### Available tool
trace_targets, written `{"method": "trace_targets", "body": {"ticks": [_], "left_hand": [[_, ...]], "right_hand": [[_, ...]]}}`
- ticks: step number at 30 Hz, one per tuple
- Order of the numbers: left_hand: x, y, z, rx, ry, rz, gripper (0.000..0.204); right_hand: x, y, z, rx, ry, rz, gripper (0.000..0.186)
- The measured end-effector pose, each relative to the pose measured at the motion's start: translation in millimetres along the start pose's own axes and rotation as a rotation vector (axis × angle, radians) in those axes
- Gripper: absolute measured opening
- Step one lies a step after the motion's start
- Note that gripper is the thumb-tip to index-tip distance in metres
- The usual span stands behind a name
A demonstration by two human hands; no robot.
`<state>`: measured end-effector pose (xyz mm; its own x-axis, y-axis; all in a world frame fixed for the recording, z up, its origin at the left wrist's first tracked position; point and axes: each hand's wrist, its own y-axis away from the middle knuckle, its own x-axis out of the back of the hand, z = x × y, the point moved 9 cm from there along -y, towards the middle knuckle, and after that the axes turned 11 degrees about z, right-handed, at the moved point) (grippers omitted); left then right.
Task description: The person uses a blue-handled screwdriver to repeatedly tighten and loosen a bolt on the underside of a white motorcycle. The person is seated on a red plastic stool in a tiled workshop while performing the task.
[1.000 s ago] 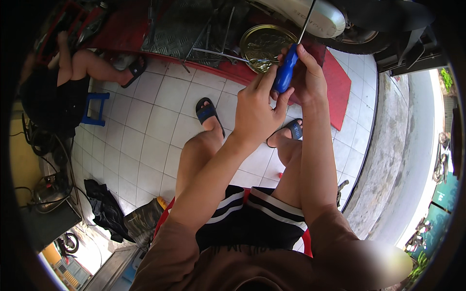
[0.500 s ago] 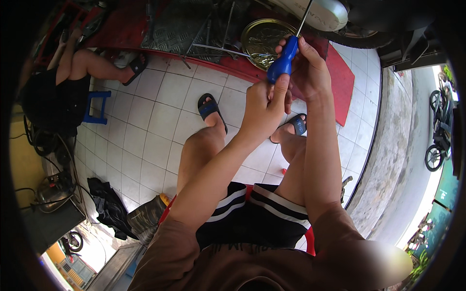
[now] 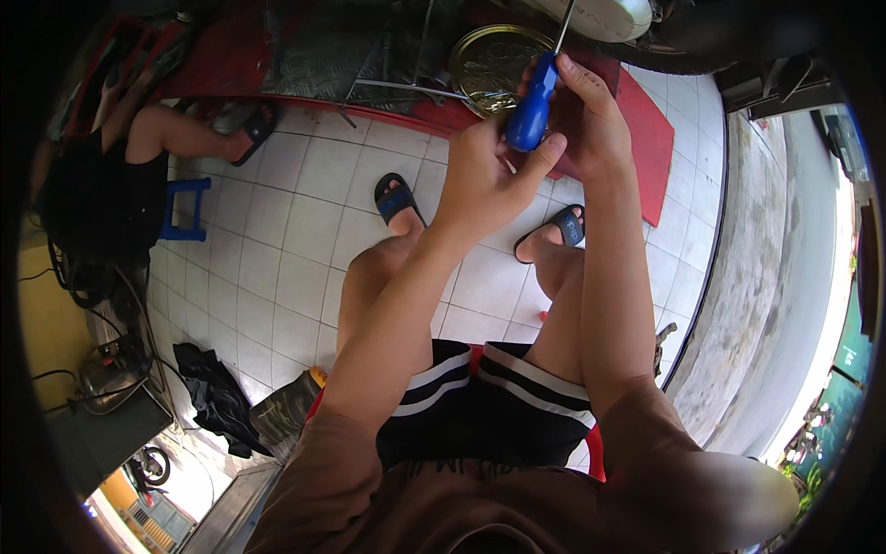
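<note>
Screwdriver (image 3: pixel 529 122) is held up between the two hands, well above the tiled floor (image 3: pixel 305 222), with its blue handle lower and its thin shaft running out past the top edge of my view. I see the right hand (image 3: pixel 591 115) pinching the handle near the shaft, thumb on one side and fingertips on the other. The left hand (image 3: pixel 484 171) is at the handle's butt end, its thumb standing apart from the curled fingers; those are partly hidden, so I cannot tell whether they grip it. Beyond the hands I see a round gold tray (image 3: pixel 494 78) on a red platform (image 3: pixel 651 152), with thin metal rods (image 3: pixel 411 88) to its left. A silver cover (image 3: pixel 614 18) shows at the top, right of the shaft. Over on my left, another person (image 3: pixel 92 198) is just beside a blue stool (image 3: pixel 197 210), and lower down I make out some black cloth (image 3: pixel 217 392)
</note>
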<state>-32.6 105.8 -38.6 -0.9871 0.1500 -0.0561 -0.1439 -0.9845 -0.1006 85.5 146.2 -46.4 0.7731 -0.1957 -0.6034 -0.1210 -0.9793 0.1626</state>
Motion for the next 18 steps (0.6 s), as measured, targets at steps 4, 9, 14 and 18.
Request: {"method": "trace_targets", "body": {"ticks": [4,9,14,18], "left_hand": [[-18.0,15.7,-4.4,0.418,0.530,-0.256,0.038],[-17.8,13.5,0.5,0.354,0.504,-0.170,0.044],[-11.3,12.7,12.2,0.227,0.416,-0.021,0.039],[-13.7,15.0,15.6,0.196,0.332,-0.001,0.047]], "right_hand": [[6.6,3.1,-7.3,-0.027,0.008,0.025,0.030],[3.9,4.6,-12.6,0.004,0.026,0.023,0.034],[-1.5,3.6,-6.8,-0.039,-0.012,-0.125,0.036],[4.1,5.0,-2.9,-0.094,-0.095,-0.103,0.037]]}}
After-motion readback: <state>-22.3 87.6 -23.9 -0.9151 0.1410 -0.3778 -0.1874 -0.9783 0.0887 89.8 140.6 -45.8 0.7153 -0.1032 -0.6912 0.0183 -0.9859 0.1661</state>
